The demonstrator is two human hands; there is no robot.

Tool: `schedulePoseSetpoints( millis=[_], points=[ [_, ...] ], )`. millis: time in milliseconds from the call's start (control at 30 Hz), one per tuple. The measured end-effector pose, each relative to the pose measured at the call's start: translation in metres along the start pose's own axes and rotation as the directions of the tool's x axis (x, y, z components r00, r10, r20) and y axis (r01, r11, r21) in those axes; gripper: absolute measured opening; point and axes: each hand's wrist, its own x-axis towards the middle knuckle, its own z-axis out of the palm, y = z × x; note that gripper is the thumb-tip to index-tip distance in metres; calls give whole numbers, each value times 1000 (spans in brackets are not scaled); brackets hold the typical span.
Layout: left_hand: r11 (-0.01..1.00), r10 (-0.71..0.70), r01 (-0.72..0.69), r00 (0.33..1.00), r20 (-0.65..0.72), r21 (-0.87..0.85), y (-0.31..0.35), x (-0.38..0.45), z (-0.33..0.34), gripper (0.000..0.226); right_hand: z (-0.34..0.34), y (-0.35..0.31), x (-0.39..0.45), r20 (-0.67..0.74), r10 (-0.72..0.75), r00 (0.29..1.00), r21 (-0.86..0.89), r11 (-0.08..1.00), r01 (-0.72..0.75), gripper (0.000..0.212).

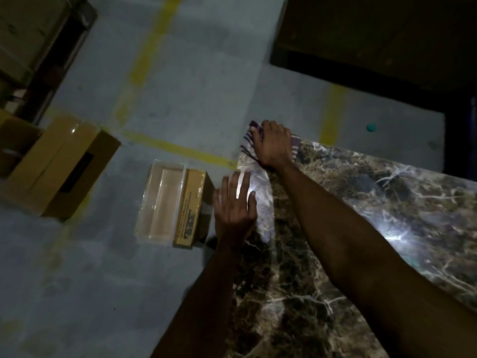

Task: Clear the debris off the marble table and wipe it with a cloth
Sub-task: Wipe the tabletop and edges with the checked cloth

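Observation:
The dark brown marble table (361, 215) with pale veins fills the right half of the view. At its far left corner lies a purple and white striped cloth (249, 135). My right hand (273, 144) presses down on that cloth with the fingers spread flat, arm stretched across the tabletop. My left hand (236, 202) rests with straight fingers on the table's left edge, holding nothing. No loose debris shows on the visible marble.
On the grey floor left of the table lie a clear plastic tray (161, 205) beside a small yellow box (191, 208). A larger cardboard box (59, 166) sits further left. A small teal object (371, 127) lies on the floor beyond the table. Yellow lines mark the floor.

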Motion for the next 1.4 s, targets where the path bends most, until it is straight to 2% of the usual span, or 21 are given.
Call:
schedulePoseSetpoints(
  millis=[100, 200, 300, 400, 533, 567, 667, 767, 833, 933, 1067, 1167, 1233, 1400],
  points=[
    [1000, 12, -10, 990, 138, -14, 0, -1, 1, 55, -14, 51, -15, 3, 42, 999, 8, 999, -42, 43],
    [992, 128, -128, 946, 299, -20, -2, 1, 8, 57, -27, 116, -31, -5, 118, 993, -44, 992, -118, 44],
    [954, 295, -292, 887, 354, -64, -5, 8, 17, 58, -40, 181, -52, -45, 167, 985, -63, 983, -170, 46],
    [948, 313, -306, 849, 425, -88, -4, 14, 16, 61, -50, 222, -69, -95, 232, 968, -84, 967, -240, 50],
    [949, 301, -310, 822, 484, -64, -3, 15, 9, 61, -32, 205, -67, -117, 351, 929, -216, 904, -369, 52],
    [947, 304, -314, 820, 485, -64, -3, 15, 8, 61, -28, 191, -65, -89, 344, 935, -214, 910, -355, 55],
    [937, 324, -348, 818, 475, -39, -3, 18, 8, 60, -14, 139, -60, 40, 195, 980, -90, 977, -191, 61],
    [935, 318, -354, 812, 489, -19, 1, 18, 7, 59, -14, 96, -70, 125, 197, 972, -17, 980, -197, 67],
    [955, 255, -297, 829, 498, 7, 12, 15, 6, 58, -16, 89, -96, 148, 149, 978, 7, 988, -151, 66],
    [973, 155, -218, 854, 497, 71, 38, 20, 7, 52, -27, 88, -144, 108, 63, 992, 66, 995, -71, 62],
    [994, 34, -84, 861, 508, 76, 59, 25, 3, 43, -33, 81, -204, 135, 46, 990, 127, 990, -63, 60],
    [999, 22, -6, 851, 525, -33, 65, -5, -4, 54, -41, 77, -243, 186, 44, 982, 147, 987, -72, 59],
    [991, -13, 82, 850, 526, -108, 70, -37, -9, 53, -46, 69, -271, 221, 42, 974, 174, 981, -81, 60],
    [882, -117, 332, 841, 528, -334, 87, -104, -26, 42, -55, 48, -329, 320, 54, 946, 313, 936, -160, 61]
  ],
)
